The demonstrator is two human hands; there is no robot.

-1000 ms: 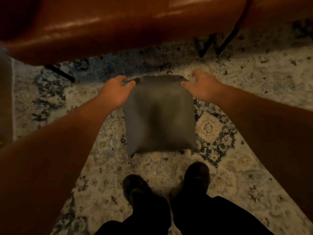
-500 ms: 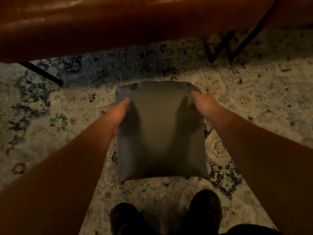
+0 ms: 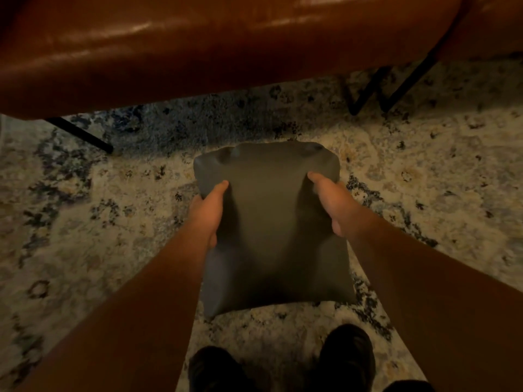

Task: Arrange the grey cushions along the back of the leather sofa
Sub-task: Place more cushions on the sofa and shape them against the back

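Grey cushion [image 3: 271,230] gripped at both side edges, held out in front of the body above the patterned rug [image 3: 424,193], just short of the leather sofa [image 3: 198,52]. Left hand [image 3: 208,213] clamped on the left edge, thumb on top pressing a deep crease into the cover. Right hand [image 3: 329,205] clamped on the right edge the same way. Fingers underneath, hidden. Whether the lower edge rests on the rug or hangs clear: cannot tell. Shoes [image 3: 283,363] planted just behind the cushion's near edge.

Step in hand, by judgement: carrying this cushion up to the sofa. Only the front of the seat in view; backrest and any other cushions out of frame.

Notes for doing it well:
- Soft fill, sagging between the grips. Keep both grips level so it does not twist.
- Lift high enough to clear the seat's front edge before moving forward.
- Mind the black metal legs [image 3: 376,89] below the seat when stepping closer.
- Stand it upright against the backrest, bottom edge tucked into the seat crease.
- Release both sides together, then pat out the thumb creases.
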